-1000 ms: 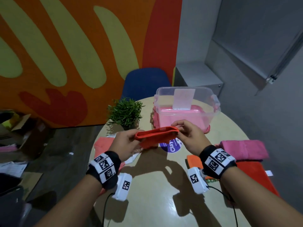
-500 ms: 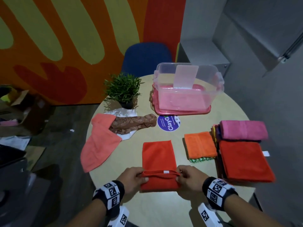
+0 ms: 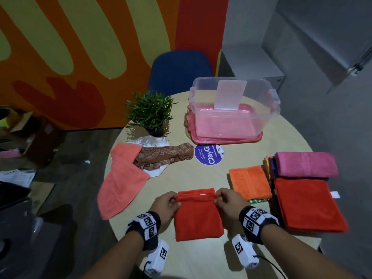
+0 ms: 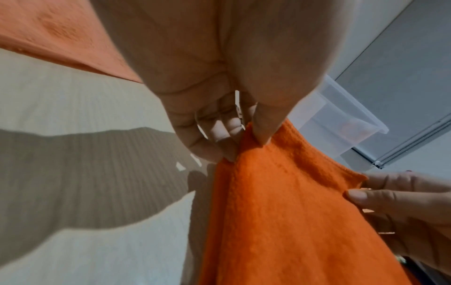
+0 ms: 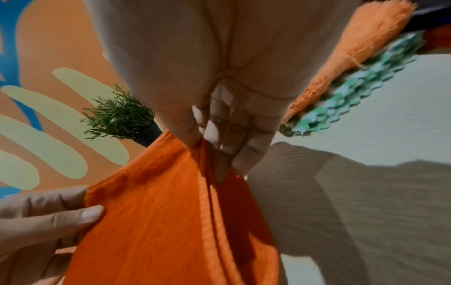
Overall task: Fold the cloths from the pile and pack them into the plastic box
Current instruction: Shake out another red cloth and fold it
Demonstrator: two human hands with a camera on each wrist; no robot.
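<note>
Nearest, the left hand and right hand each pinch a far corner of the red cloth, thumb against fingers, so both grips are grasping it. The cloth lies doubled on the tabletop between the wrists, its held edge raised slightly. To the right sit an orange cloth and a stack topped by a big red cloth and a pink roll; to the left a salmon cloth hangs over the edge. Farther off stands the plastic box. If one pinch slips or the hands pull unevenly, the layers will likely slide apart and the fold go crooked.
</note>
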